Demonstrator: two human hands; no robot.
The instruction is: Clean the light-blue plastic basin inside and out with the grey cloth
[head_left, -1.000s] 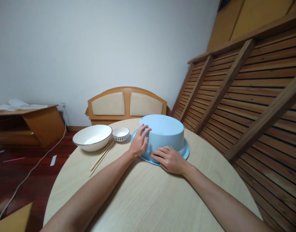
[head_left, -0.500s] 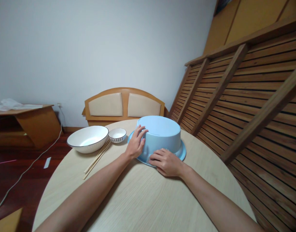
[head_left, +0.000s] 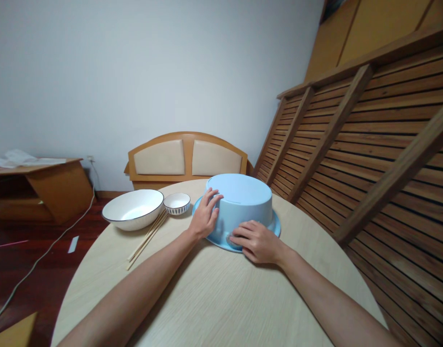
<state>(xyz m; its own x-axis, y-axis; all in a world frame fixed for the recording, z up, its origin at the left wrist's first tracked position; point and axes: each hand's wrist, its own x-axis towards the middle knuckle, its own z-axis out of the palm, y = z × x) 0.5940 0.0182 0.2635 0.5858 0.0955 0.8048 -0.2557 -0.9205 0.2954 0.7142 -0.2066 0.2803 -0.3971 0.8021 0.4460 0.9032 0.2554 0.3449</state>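
Note:
An upside-down light blue plastic basin (head_left: 243, 190) rests on the round table. My left hand (head_left: 205, 217) lies against its left side with the fingers spread, their tips at the edge of the upturned base. Low on the near side, my right hand (head_left: 255, 241) is closed around a small grey scrubber (head_left: 234, 241), pressed to the basin close to its rim. The fingers cover most of the scrubber, so its exact kind is hard to make out.
Left of the basin are a small patterned bowl (head_left: 177, 203), a large white bowl (head_left: 134, 208) and several wooden chopsticks (head_left: 149, 238). The pale round table (head_left: 221, 299) carries them all. A slatted wooden frame (head_left: 351, 135) leans at the right; a headboard (head_left: 188, 156) stands behind.
My right hand has slid slightly to the right along the basin's near side, and more of the grey scrubber shows. My left hand stays on the basin's side.

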